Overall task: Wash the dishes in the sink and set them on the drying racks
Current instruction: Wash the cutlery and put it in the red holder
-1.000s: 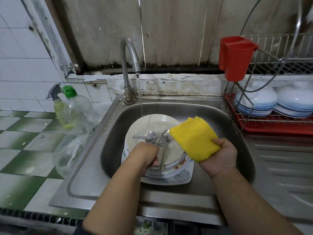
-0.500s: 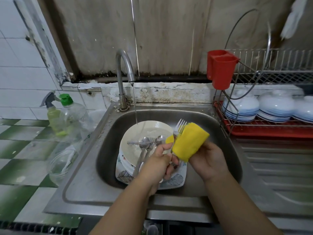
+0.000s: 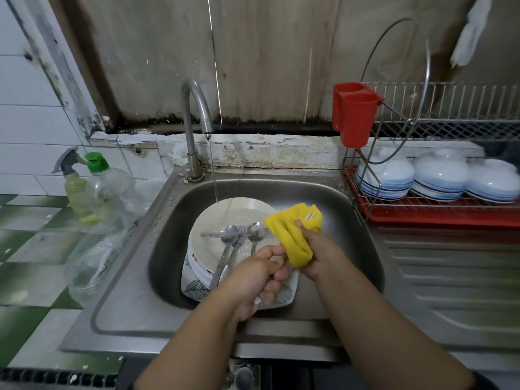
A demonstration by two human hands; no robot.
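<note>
Head view: scrubbing a fork [image 3: 310, 215] over the sink [image 3: 351, 249], left hand [image 3: 253, 280] pinching its handle, right hand [image 3: 318, 254] clamped round the yellow cloth [image 3: 292, 235] wrapping the shaft, tines poking out just beyond the right fingers [image 3: 298, 224]. Next, probably: rinse under the tap's [image 3: 197, 108] stream beyond the fingertips, then the red holder [image 3: 354, 116] on the rack [image 3: 439, 130]; plates [image 3: 222, 218] and spoons [image 3: 229, 237] wait unwashed just past the left thumb. No readable writing or brands anywhere.
</note>
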